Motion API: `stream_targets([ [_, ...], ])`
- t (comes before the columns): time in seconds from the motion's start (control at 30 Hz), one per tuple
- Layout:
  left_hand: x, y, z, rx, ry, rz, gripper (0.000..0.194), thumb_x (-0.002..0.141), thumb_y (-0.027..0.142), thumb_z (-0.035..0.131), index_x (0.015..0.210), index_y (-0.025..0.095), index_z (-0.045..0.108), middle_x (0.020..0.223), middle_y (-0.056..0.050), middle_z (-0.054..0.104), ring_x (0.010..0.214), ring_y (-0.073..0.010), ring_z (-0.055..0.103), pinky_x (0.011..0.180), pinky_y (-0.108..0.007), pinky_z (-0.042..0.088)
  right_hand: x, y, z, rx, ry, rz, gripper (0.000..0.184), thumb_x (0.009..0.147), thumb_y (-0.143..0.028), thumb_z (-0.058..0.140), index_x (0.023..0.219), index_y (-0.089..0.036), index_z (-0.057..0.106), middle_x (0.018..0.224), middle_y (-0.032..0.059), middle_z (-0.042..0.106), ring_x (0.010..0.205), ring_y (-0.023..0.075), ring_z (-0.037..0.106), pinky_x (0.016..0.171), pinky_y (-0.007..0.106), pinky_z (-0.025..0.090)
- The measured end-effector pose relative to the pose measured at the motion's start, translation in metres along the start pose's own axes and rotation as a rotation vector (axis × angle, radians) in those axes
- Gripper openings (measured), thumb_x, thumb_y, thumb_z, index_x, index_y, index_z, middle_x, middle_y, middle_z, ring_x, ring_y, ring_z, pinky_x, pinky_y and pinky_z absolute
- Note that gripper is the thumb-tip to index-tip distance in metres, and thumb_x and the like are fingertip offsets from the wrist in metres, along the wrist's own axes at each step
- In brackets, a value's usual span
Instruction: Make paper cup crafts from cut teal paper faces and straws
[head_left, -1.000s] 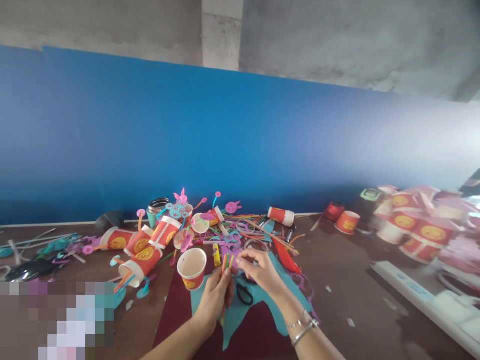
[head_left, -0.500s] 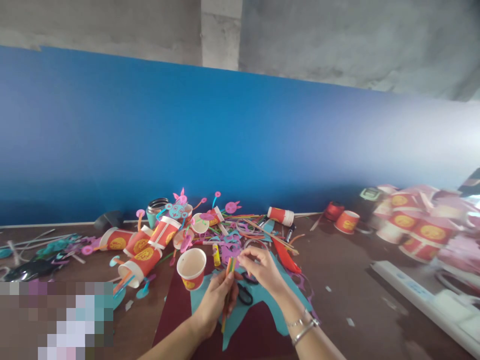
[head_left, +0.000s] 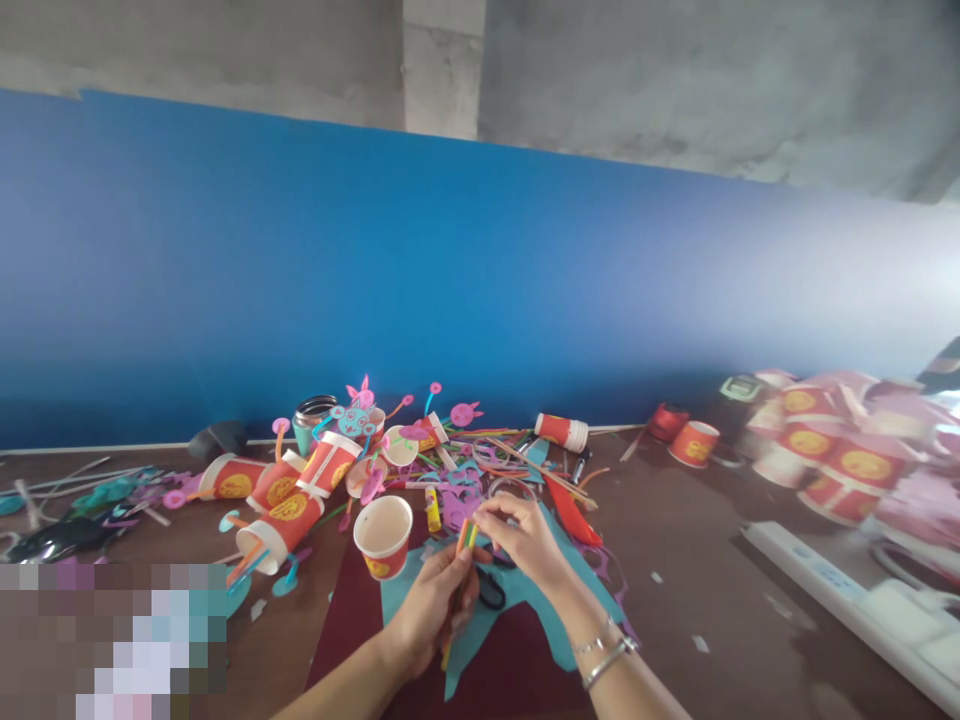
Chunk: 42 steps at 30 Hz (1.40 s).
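Note:
My left hand is closed around a small bundle of thin coloured strips, orange, green and yellow, that stand up between thumb and fingers. My right hand meets their top ends, thumb and fingertips pinched at the yellow one. Both hands are over a cut sheet of teal paper that lies on a dark red sheet. Black-handled scissors rest beneath the hands, their blades hidden. Left of the hands stands a red and white paper cup, its mouth up.
Decorated paper cups lie at the left, with a yellow glue stick and paper scraps behind my hands. A red pouch-like piece lies to their right. Stacked cups and a white power strip are far right.
The bundle's tops have shifted slightly right, and my right fingertips now meet them more closely. The cups and papers lie as before.

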<state>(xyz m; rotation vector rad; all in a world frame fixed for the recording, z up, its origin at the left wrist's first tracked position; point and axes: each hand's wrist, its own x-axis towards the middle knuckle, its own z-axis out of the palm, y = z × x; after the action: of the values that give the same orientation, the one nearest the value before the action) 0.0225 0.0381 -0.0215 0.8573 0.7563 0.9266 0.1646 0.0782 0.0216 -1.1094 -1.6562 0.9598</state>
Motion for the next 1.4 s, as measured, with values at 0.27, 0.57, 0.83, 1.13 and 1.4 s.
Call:
stream_targets([
  [0.27, 0.004, -0.003, -0.001, 0.119, 0.167, 0.087, 0.047, 0.072, 0.063, 0.054, 0.084, 0.018, 0.049, 0.046, 0.011, 0.037, 0.032, -0.0025, 0.022, 0.031, -0.017, 0.012, 0.001, 0.006, 0.0, -0.117, 0.029, -0.024, 0.023, 0.077, -0.036, 0.059, 0.066, -0.016, 0.065, 0.059, 0.0002, 0.056, 0.05, 0.0111, 0.048, 0.047, 0.022, 0.036],
  [0.57, 0.013, -0.015, -0.005, 0.302, 0.245, 0.233, 0.054, 0.07, 0.071, 0.049, 0.072, 0.017, 0.046, 0.046, 0.011, 0.029, 0.039, -0.0039, 0.025, 0.038, -0.018, 0.016, -0.004, 0.003, 0.006, -0.392, 0.012, -0.125, 0.018, 0.078, -0.03, 0.061, 0.067, -0.019, 0.07, 0.065, 0.0014, 0.061, 0.066, 0.0149, 0.056, 0.066, 0.025, 0.038],
  [0.83, 0.014, -0.021, -0.009, 0.426, 0.278, 0.287, 0.051, 0.075, 0.069, 0.043, 0.07, 0.018, 0.046, 0.049, 0.009, 0.03, 0.042, -0.006, 0.024, 0.04, -0.02, 0.015, -0.004, 0.004, 0.008, -0.44, 0.022, -0.131, 0.02, 0.078, -0.032, 0.061, 0.065, -0.018, 0.068, 0.064, 0.001, 0.061, 0.063, 0.0141, 0.055, 0.063, 0.025, 0.036],
  [1.13, 0.015, -0.023, -0.011, 0.439, 0.299, 0.295, 0.046, 0.078, 0.063, 0.047, 0.07, 0.017, 0.05, 0.052, 0.007, 0.034, 0.045, -0.0078, 0.025, 0.043, -0.022, 0.018, -0.002, 0.006, 0.008, -0.395, 0.037, -0.148, 0.024, 0.078, -0.038, 0.062, 0.062, -0.019, 0.068, 0.061, 0.0015, 0.062, 0.06, 0.0142, 0.054, 0.06, 0.025, 0.038],
  [1.4, 0.008, -0.014, -0.006, 0.519, 0.334, 0.343, 0.041, 0.08, 0.057, 0.049, 0.072, 0.017, 0.053, 0.058, 0.004, 0.039, 0.051, -0.0099, 0.03, 0.046, -0.023, 0.023, -0.002, 0.003, 0.009, -0.365, 0.041, -0.1, 0.028, 0.076, -0.039, 0.063, 0.06, -0.017, 0.066, 0.057, 0.0009, 0.061, 0.056, 0.0132, 0.052, 0.053, 0.023, 0.036],
])
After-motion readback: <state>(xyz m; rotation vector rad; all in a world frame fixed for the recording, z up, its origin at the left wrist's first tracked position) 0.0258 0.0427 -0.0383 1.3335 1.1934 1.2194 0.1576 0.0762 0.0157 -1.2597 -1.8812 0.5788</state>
